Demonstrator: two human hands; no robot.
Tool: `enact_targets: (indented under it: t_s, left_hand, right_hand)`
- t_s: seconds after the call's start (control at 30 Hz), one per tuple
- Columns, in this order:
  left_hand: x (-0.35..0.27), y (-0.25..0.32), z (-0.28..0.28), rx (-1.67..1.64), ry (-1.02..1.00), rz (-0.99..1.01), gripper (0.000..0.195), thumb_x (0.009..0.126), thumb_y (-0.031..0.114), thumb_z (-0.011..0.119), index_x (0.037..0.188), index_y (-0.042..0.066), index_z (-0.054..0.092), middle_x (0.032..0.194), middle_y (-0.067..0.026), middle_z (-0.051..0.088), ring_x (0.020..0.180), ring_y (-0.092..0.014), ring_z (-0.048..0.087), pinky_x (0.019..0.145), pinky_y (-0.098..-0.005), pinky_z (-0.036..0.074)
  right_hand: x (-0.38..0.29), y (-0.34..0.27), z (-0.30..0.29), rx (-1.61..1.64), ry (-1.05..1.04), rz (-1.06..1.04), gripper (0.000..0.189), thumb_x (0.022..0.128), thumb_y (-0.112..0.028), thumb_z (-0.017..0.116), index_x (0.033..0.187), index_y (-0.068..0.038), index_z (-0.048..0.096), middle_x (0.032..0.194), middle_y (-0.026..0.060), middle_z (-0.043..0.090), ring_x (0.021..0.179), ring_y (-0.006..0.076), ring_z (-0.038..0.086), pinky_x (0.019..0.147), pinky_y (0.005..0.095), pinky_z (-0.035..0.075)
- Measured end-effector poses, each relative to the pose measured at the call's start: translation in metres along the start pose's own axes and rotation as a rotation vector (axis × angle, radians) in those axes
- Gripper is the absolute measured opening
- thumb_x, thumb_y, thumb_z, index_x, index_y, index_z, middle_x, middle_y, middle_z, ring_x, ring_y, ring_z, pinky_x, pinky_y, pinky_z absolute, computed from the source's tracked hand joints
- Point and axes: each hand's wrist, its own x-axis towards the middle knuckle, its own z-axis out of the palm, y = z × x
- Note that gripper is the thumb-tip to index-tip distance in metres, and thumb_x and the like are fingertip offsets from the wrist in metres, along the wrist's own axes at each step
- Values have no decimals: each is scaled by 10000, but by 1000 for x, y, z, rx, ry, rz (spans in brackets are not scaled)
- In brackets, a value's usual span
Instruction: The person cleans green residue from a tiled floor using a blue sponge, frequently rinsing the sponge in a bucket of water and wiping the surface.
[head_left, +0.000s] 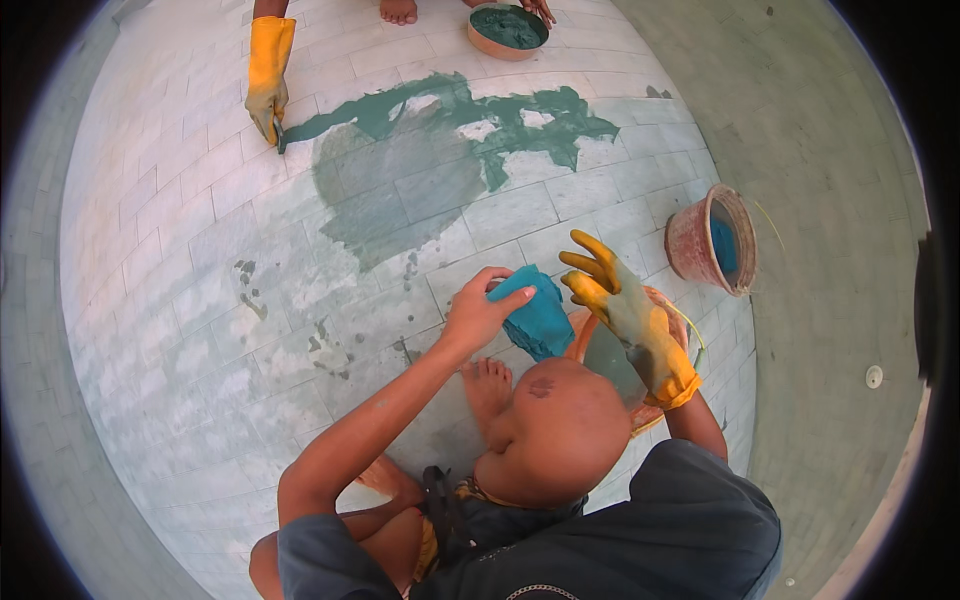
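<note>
My bare left hand (484, 306) grips a teal sponge (538, 311) with a torn lower edge, the thumb lying across its top. It is held above the tiled floor (375, 315), in front of my knee. To the right of the sponge, my right hand (611, 300) is raised in a yellow rubber glove smeared with grey. Its fingers are spread and hold nothing. Below that hand stands an orange bucket (582, 334) with greyish liquid inside, partly hidden by my knee and forearm. Ahead lies a patch of green grout (442, 112) smeared over the tiles, beside a damp darker area (397, 187).
Across from me, another person's gloved hand (268, 101) presses a small tool (280, 139) against the left end of the grout. Near that person's other hand is a round pan (504, 49) of green grout. A reddish bucket (690, 236) with something blue inside stands at right.
</note>
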Motion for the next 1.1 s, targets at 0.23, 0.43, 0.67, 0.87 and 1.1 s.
enact_targets:
  t_s: [0.23,0.43,0.67,0.87,1.1]
  left_hand:
    - [33,45,54,-19,1,-41,705,871,508,766,1269,-31,543,1182,-205,662,1040,-268,673,873,-367,547]
    - [32,84,54,-500,-403,19,617,1025,506,555,1405,25,492,1308,-161,580,1127,-219,614,974,-361,540]
    - [34,36,45,-256,-413,-78,513,1042,455,544,1368,59,548,1288,-104,614,1149,-206,622,970,-351,546]
    - [30,-12,18,-242,-304,-192,466,1035,410,563,1337,55,575,1296,-103,625,1154,-201,624,974,-349,536]
    - [21,-29,-38,-209,-130,-185,441,1040,385,566,1361,83,572,1307,-96,628,1148,-197,627,963,-349,517]
  right_hand:
    - [-30,-88,20,-871,32,287,886,851,-246,791,1599,-155,325,1368,193,607,1105,256,676,879,355,553]
    - [-42,-12,-53,279,289,32,790,903,-209,717,1588,-118,333,1337,164,603,1034,274,688,814,383,587]
    - [-82,62,-86,381,468,-17,430,1002,-255,535,1375,-45,579,1042,122,714,697,177,684,509,227,487]
    - [-133,159,-107,244,676,196,324,1026,-197,468,1222,-19,654,970,144,730,637,233,690,494,301,532]
    - [-126,97,-92,676,240,228,491,1043,-237,516,1506,-109,414,1281,158,643,939,255,727,639,347,615]
